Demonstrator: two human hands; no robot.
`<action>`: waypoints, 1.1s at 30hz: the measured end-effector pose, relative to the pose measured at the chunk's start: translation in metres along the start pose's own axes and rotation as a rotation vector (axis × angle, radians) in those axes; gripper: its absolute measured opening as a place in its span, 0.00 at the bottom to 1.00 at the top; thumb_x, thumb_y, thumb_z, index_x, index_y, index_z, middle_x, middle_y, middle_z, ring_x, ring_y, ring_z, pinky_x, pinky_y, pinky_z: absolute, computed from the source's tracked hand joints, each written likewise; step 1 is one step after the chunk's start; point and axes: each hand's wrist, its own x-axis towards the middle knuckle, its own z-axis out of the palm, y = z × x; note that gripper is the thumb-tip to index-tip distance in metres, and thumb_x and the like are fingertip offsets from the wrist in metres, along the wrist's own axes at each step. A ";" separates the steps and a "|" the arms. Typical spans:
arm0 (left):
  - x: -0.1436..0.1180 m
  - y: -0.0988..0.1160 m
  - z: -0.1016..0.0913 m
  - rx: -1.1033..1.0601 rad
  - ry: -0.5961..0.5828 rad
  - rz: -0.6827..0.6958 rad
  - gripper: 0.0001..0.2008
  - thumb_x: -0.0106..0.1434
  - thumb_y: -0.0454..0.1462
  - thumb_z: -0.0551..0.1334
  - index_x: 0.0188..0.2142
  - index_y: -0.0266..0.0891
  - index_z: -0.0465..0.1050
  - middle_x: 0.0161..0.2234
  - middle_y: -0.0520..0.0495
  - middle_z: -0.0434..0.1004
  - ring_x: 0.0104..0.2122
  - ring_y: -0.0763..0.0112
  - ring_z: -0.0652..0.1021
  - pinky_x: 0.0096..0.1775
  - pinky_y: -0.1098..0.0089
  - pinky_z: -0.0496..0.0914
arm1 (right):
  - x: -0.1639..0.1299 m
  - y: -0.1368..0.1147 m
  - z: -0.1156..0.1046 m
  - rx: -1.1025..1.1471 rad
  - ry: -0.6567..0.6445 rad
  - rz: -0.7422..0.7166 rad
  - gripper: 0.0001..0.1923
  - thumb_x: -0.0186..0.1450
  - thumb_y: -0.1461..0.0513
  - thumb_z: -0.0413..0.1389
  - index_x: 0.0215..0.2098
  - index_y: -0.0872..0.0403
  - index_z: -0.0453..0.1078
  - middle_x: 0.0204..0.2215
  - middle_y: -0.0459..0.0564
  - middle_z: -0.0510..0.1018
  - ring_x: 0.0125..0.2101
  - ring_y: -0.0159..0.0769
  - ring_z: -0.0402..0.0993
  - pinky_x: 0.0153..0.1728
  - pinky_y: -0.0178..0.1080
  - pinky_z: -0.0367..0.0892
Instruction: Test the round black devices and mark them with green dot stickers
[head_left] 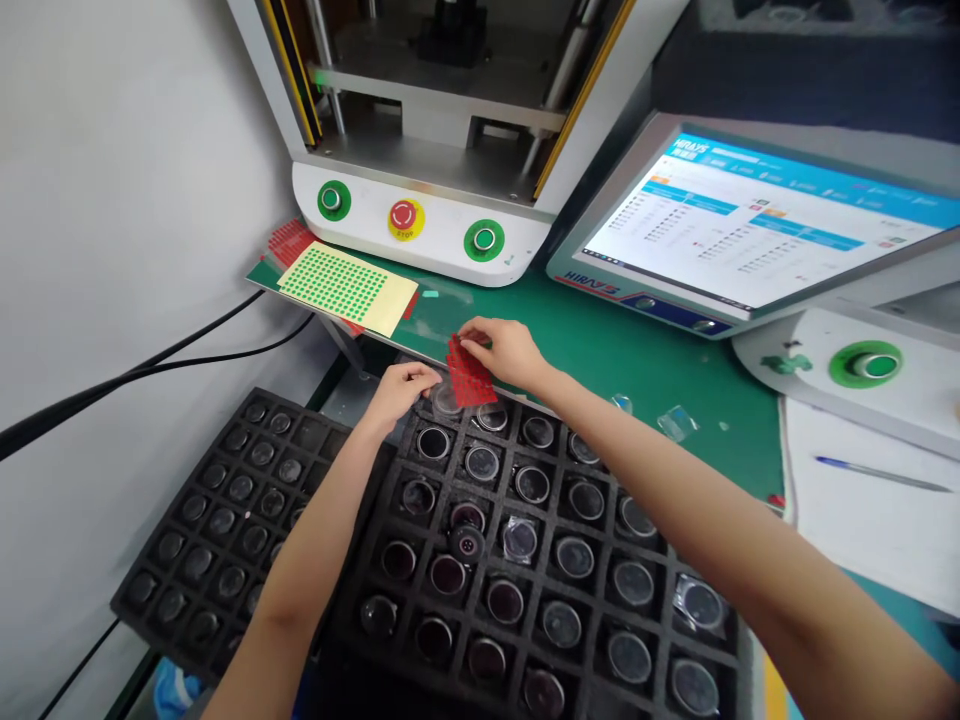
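Soft, even light lay on my right hand (506, 352) and the wall (127, 200), while the screen (750, 235) glowed brightest. Inside the machine (446, 238) it was dim. The wide lens stretched my view's edges.

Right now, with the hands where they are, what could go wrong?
Two risks, I think. The right hand holds the red sheet at the far edge of the larger foam tray, so it might brush or catch the nearest disc. Further in, a dark round piece overlaps a neighbouring disc and doesn't look separately seated, so a nudge could shift it.
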 end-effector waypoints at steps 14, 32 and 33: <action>-0.027 0.003 0.005 -0.050 -0.034 0.244 0.08 0.48 0.38 0.63 0.18 0.38 0.67 0.34 0.46 0.80 0.24 0.75 0.68 0.27 0.72 0.57 | -0.034 -0.018 -0.005 0.422 0.201 0.202 0.13 0.62 0.58 0.56 0.42 0.56 0.72 0.39 0.56 0.81 0.37 0.40 0.78 0.37 0.43 0.74; -0.144 0.037 0.018 0.127 -0.214 0.418 0.10 0.50 0.36 0.61 0.15 0.40 0.64 0.31 0.45 0.82 0.21 0.71 0.67 0.31 0.68 0.62 | -0.148 -0.100 -0.061 -0.092 0.471 -0.414 0.09 0.67 0.66 0.57 0.40 0.45 0.75 0.35 0.45 0.83 0.36 0.40 0.77 0.43 0.49 0.65; -0.147 0.039 0.018 0.146 -0.218 0.431 0.10 0.50 0.36 0.61 0.15 0.40 0.65 0.30 0.45 0.81 0.22 0.70 0.67 0.31 0.68 0.62 | -0.150 -0.101 -0.063 -0.113 0.480 -0.425 0.08 0.67 0.66 0.57 0.39 0.45 0.74 0.35 0.44 0.84 0.35 0.40 0.77 0.44 0.49 0.65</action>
